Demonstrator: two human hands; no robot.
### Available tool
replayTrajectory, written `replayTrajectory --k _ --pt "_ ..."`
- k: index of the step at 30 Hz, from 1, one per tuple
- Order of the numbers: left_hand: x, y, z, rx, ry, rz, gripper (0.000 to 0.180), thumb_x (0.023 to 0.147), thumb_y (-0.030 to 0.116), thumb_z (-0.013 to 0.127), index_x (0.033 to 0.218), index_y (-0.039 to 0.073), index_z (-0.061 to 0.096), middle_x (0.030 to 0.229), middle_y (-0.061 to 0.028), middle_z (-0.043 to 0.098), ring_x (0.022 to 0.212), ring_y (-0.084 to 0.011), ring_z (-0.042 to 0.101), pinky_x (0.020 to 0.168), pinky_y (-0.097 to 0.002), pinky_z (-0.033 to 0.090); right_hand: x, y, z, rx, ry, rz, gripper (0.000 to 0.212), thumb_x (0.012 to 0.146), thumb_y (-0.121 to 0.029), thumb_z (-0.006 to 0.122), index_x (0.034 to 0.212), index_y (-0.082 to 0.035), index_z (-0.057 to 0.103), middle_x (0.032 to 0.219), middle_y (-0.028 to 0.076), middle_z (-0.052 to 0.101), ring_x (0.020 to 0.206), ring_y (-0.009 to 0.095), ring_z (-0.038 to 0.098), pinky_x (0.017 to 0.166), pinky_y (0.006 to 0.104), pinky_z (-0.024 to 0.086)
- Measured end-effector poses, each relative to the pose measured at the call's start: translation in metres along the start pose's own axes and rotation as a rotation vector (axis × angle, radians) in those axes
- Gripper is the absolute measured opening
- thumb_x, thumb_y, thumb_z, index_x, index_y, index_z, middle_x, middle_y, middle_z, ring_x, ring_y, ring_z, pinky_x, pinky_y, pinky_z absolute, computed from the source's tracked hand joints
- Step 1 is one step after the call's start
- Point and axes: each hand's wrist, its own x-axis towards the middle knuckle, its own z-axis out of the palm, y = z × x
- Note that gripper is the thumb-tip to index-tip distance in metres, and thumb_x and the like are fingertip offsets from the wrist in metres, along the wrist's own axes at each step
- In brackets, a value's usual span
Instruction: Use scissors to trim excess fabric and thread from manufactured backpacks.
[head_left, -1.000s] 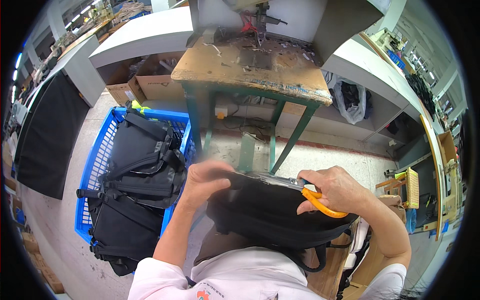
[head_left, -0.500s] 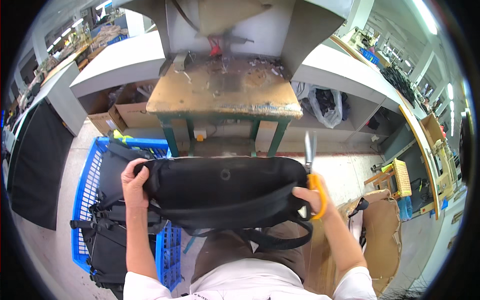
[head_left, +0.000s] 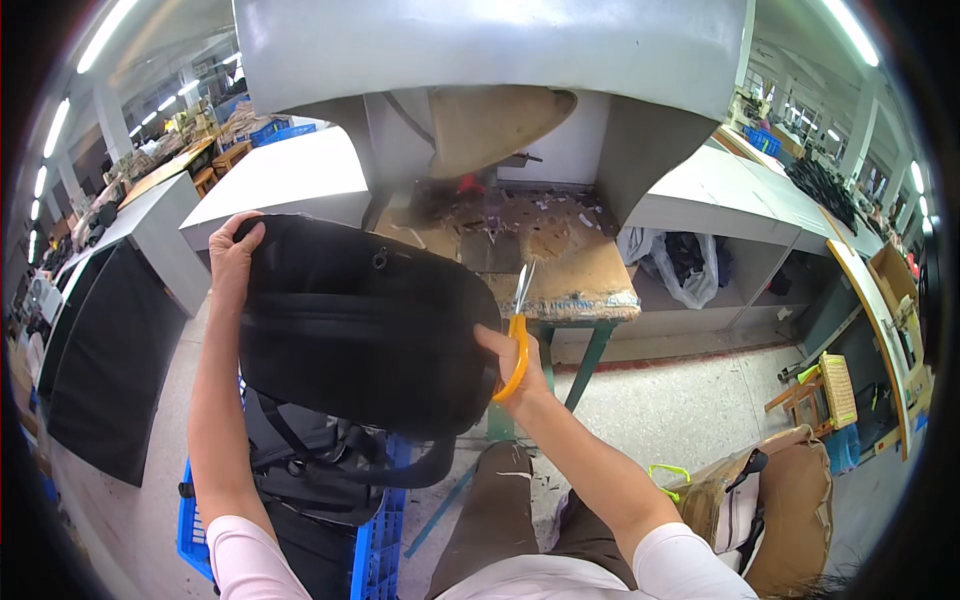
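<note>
I hold a black bag up in front of me, its flat side facing me and a strap hanging below it. My left hand grips its upper left edge. My right hand holds its right edge together with orange-handled scissors, whose blades point upward. Behind the bag stands a worn wooden worktable littered with scraps, under a large grey metal hood.
A blue plastic crate with more black bags sits at my lower left. A cardboard box with bags is at lower right. White benches stand left and right, and a plastic bag lies under the right one.
I have lifted the black bag higher and toward the worktable, tilting it. Both hands keep their hold and the scissors stay in my right hand. My view has swung upward.
</note>
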Motion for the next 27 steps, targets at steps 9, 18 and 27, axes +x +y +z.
replayTrajectory --k 9,18,27 --pt "0.056 -0.030 0.028 0.022 0.039 0.036 0.013 0.075 0.004 0.063 0.088 0.003 0.065 0.076 0.0003 0.060 0.069 -0.0078 0.052 0.066 -0.0207 0.043 0.053 0.001 0.010 -0.005 0.134 -0.113 0.027 0.076 -0.001 0.059 0.101 0.002 0.051 0.094 0.011 0.056 0.086 0.022 0.058 0.074 0.0321 0.051" --pt "0.074 -0.053 0.049 0.037 0.061 -0.016 0.014 0.076 0.005 0.063 0.089 0.002 0.065 0.077 -0.0012 0.060 0.071 -0.0096 0.053 0.067 -0.0221 0.043 0.060 -0.007 0.019 0.074 0.158 -0.221 0.032 0.070 0.003 0.065 0.097 0.000 0.049 0.093 0.008 0.055 0.085 0.018 0.053 0.083 0.0282 0.041" --pt "0.066 -0.053 0.074 0.044 -0.022 -0.006 0.013 0.077 0.008 0.063 0.089 0.002 0.064 0.076 0.0008 0.059 0.071 -0.0080 0.052 0.068 -0.0211 0.042 0.035 -0.003 0.007 0.017 0.245 -0.270 0.033 0.071 -0.001 0.065 0.100 0.000 0.050 0.092 0.008 0.055 0.085 0.017 0.053 0.080 0.0267 0.042"
